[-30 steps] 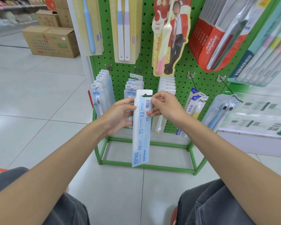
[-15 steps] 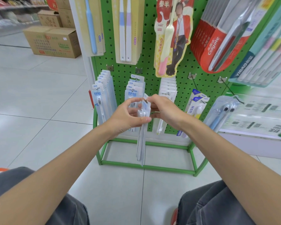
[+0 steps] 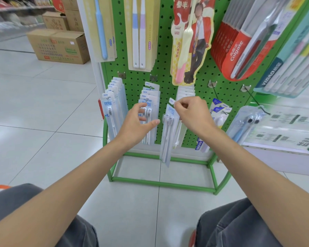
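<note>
Low on the green pegboard, near side: one toothbrush pack, clear blister, two white brushes, heads up. Pack hangs tilted below the right hand, its lower end close above the rack's base frame. Right grip: narrow, pinching the pack's top tab, with the body of the pack down and left of the grip. Left hand: grip wide, fingers spread, holding nothing, just left of the pack, in front of a hanging row of like packs.

Toothbrush pack partly behind right hand
</note>
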The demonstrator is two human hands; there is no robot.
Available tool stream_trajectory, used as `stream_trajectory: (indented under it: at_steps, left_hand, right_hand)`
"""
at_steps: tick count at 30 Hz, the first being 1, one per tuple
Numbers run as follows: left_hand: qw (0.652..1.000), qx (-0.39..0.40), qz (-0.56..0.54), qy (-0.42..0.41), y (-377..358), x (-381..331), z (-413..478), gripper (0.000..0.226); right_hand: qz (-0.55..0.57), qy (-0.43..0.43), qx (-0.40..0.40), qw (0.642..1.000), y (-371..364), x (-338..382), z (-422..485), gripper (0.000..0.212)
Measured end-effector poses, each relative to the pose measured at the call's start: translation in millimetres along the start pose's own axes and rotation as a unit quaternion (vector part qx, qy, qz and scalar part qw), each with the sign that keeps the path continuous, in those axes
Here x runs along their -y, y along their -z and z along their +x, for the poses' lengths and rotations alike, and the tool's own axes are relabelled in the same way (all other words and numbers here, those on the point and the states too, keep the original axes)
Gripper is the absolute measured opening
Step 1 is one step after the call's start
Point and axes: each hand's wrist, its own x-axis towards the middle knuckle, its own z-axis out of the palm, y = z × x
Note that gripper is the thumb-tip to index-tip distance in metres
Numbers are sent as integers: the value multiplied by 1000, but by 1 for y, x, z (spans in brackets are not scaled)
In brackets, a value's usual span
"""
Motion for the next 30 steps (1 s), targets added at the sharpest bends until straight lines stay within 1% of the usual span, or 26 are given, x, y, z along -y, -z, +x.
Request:
stream_trajectory:
  at_steps: [2, 5, 10, 15, 20, 23, 24, 26, 27, 29, 30]
  left_hand:
    - [1000, -23, 6, 4, 0, 1, 4, 64]
    - [999, -40, 12, 11, 1, 2, 13, 64]
    - [1000, -17, -1, 17, -1, 5, 29, 74]
    - [999, 4, -40, 3, -7, 0, 37, 67]
    - [999, 2, -45, -1, -9, 3, 46, 69]
    - [999, -3, -46, -2, -10, 6, 52, 52]
    - [999, -5, -42, -5, -11, 6, 53, 51]
    - [999, -7, -37, -26, -11, 8, 57, 53]
    - [999, -8, -32, -32, -11, 8, 57, 61]
    - [999, 4, 7, -44, -8, 6, 58, 70]
    - [998, 7, 32, -53, -7, 6, 59, 69]
  right_hand:
    - [-16, 3, -23, 1000, 1, -3, 3, 41]
    - [-35, 6, -31, 999, -3, -5, 8, 41]
    - [-56, -7, -32, 998, -19, 0, 20, 43]
    - [-81, -19, -41, 996, -30, 8, 32, 45]
    - [-106, -27, -45, 993, -39, 13, 44, 46]
    - [-122, -31, -21, 992, -42, 14, 50, 44]
    - [-124, -32, -8, 992, -42, 14, 50, 43]
    - [-128, -33, 16, 991, -43, 13, 50, 41]
    - [-134, -34, 22, 990, -43, 13, 49, 40]
    - [-152, -37, 19, 987, -42, 14, 48, 40]
    - [-161, -39, 12, 986, -41, 14, 48, 41]
